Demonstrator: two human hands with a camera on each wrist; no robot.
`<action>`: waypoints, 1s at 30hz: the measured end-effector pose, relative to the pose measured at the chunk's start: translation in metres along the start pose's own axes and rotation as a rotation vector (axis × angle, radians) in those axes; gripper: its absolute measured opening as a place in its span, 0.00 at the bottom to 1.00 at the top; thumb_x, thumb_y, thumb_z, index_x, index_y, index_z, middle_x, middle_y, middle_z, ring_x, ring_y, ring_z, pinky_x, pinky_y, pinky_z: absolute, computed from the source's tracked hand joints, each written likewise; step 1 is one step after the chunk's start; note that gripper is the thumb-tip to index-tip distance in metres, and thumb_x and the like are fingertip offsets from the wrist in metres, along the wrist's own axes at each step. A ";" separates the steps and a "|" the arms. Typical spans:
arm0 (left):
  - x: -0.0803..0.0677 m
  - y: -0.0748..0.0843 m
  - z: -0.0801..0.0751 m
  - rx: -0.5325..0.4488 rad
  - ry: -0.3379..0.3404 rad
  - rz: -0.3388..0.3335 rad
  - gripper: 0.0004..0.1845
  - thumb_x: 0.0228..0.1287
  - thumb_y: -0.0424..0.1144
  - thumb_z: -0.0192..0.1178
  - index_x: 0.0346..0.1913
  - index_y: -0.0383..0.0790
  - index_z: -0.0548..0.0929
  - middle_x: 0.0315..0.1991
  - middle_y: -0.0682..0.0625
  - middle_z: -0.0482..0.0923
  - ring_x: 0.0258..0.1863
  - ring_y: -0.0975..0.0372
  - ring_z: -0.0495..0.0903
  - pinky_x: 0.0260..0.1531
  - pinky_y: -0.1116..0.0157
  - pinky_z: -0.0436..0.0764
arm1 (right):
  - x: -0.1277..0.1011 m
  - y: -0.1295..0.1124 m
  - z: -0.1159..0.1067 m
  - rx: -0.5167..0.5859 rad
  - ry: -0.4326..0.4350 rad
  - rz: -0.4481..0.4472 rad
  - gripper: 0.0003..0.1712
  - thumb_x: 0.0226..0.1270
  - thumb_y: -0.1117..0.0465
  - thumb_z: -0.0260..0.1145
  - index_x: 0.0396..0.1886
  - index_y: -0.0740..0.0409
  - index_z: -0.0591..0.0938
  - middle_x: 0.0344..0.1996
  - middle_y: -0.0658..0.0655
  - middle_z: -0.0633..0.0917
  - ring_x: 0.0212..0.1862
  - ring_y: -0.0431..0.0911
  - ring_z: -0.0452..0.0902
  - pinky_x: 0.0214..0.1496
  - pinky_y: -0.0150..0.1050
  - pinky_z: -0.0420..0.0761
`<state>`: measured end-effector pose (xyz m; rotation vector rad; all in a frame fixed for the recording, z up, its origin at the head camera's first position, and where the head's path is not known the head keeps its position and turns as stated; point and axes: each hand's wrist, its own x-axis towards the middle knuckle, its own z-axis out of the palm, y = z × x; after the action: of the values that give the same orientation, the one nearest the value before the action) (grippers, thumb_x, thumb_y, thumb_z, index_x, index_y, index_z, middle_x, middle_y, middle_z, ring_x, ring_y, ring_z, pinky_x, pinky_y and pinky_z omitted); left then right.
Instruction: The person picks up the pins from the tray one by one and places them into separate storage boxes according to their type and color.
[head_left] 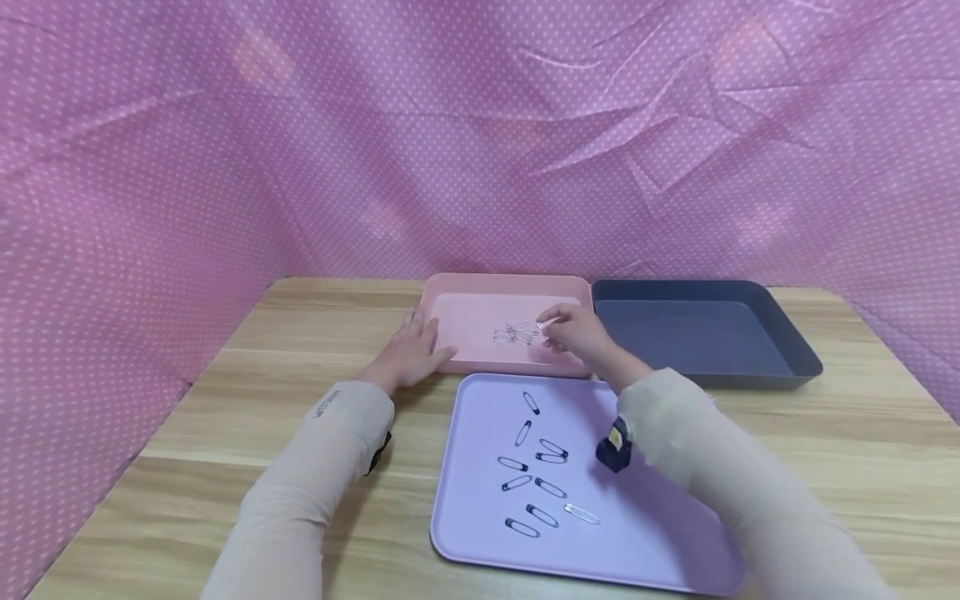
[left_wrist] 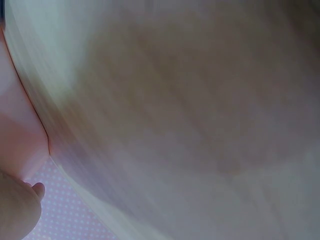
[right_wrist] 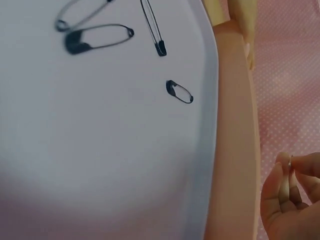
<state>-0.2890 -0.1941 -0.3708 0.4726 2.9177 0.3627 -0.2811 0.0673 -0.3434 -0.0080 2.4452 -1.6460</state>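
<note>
Right hand [head_left: 577, 335] over flat pink plastic tray [head_left: 457, 287], thumb and fingertips [right_wrist: 281, 172] pinching small silver metal safety pin [head_left: 544, 322]. Loose heap of silver pins [head_left: 513, 334] in tray, just left of that hand. Left hand [head_left: 410, 352] flat, fingers straight, resting on pink tray's left rim. Lilac plastic tray [head_left: 660, 533] nearer body under right forearm, scattered dark safety pins [head_left: 536, 467] inside. Dark grey tray [head_left: 787, 333] right of right hand. Light wood-grain tabletop [head_left: 247, 400] beneath all; pink white-dotted cloth backdrop [head_left: 225, 142] hangs creased behind and at both sides.
</note>
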 end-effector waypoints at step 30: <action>0.000 0.000 -0.001 -0.012 -0.022 -0.022 0.39 0.61 0.59 0.36 0.65 0.34 0.45 0.65 0.38 0.27 0.63 0.50 0.28 0.60 0.54 0.39 | 0.042 0.023 0.021 -0.225 0.199 0.100 0.07 0.44 0.73 0.53 0.24 0.68 0.77 0.16 0.53 0.72 0.18 0.42 0.65 0.16 0.29 0.66</action>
<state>-0.2896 -0.1944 -0.3701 0.4402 2.8952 0.3697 -0.3162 0.0522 -0.3792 0.2539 2.7166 -1.3838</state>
